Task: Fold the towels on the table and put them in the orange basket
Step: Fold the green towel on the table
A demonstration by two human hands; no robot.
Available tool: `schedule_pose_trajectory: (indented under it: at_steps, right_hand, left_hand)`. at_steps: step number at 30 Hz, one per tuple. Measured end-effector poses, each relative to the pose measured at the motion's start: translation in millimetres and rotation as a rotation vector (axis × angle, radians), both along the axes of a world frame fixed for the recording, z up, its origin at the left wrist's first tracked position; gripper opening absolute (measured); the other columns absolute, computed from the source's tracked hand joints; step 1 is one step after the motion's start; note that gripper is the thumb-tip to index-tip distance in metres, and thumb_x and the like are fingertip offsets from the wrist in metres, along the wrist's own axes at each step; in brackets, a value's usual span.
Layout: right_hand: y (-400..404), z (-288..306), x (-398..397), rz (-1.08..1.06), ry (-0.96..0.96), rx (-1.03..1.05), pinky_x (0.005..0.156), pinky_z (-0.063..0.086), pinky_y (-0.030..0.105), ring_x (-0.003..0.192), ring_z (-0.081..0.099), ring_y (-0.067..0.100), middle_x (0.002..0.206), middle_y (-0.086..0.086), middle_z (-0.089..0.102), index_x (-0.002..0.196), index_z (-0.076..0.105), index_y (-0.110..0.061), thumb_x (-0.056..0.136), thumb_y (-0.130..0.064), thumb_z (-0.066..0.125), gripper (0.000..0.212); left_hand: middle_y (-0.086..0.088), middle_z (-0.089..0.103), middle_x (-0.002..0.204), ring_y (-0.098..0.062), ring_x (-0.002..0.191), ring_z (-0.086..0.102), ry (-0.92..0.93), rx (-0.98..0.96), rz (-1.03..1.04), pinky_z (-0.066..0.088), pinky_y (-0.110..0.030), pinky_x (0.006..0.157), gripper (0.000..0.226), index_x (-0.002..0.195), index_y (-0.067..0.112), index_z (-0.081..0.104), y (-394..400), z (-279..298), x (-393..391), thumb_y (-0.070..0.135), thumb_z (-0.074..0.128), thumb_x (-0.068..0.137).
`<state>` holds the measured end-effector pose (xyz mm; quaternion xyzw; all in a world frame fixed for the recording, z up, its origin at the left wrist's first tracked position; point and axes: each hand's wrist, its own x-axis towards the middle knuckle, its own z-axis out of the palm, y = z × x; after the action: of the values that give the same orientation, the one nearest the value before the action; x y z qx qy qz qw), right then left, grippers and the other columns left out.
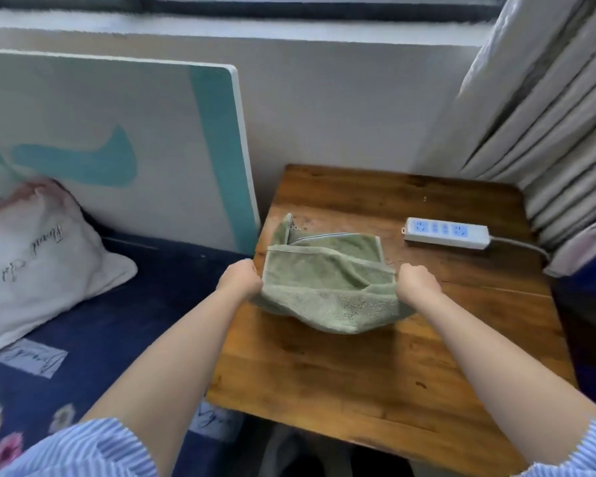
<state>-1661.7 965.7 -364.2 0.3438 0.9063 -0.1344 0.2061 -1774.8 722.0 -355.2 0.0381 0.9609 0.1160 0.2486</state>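
A small wooden table point(375, 366) stands under the window, a power strip point(446, 233) near its right edge. I have the green towel point(324, 284) toward the far-left part of the tabletop, left hand point(241, 278) and right hand point(417, 282) each curled tight around a side edge, mid-fold. Next I'd judge: lay it flat, halve again. No orange basket in view.

Soft daylight enters from the dark-framed window point(289, 5) along the top of the frame, leaving the scene evenly bright. The brown wooden table point(393, 356) shows a faint sheen and soft shadows. Wide-angle distortion bends the edges; the whole picture looks slightly soft and smeared.
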Motion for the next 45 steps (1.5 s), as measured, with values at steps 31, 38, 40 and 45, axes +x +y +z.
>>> schedule_pose_trajectory:
  at_steps: [31,38,40,45]
  right_hand:
    - [20,55,-42,-0.214,0.243,-0.097,0.081,0.046,0.033,0.104,0.053,0.033,0.115,0.02,0.06,0.107,0.063,-0.004,0.086,0.001,0.039,0.032]
    - [25,149,-127,-0.227,0.991,-0.036,0.084,0.042,0.029,0.107,0.055,0.032,0.115,0.014,0.064,0.11,0.063,-0.011,0.093,-0.007,0.039,0.03]
    - [23,180,-145,-0.196,1.189,-0.005,0.077,0.039,0.019,0.102,0.058,0.03,0.11,0.013,0.066,0.109,0.064,-0.007,0.094,-0.008,0.039,0.028]
    - [26,219,-151,-0.196,1.457,0.106,0.071,0.035,0.013,0.095,0.061,0.029,0.102,0.017,0.069,0.105,0.065,-0.002,0.093,-0.007,0.045,0.024]
  left_hand:
    - [-0.013,0.06,0.117,-0.026,0.092,0.052,0.054,0.711,0.324,0.042,-0.024,0.071,0.038,0.1,0.012,0.065,16,34,-77,-0.008,0.037,0.084]
    - [-0.004,0.059,0.093,-0.018,0.08,0.053,0.231,1.104,0.613,0.047,-0.02,0.073,0.043,0.094,0.012,0.066,103,139,-125,-0.009,0.03,0.083]
    - [0.001,0.058,0.091,-0.015,0.086,0.053,0.325,1.196,0.503,0.045,-0.018,0.074,0.042,0.088,0.02,0.061,119,171,-135,-0.009,0.031,0.082]
    - [0.004,0.059,0.093,-0.01,0.088,0.054,0.54,1.327,0.341,0.043,-0.017,0.086,0.037,0.101,0.011,0.064,118,209,-147,-0.007,0.035,0.085]
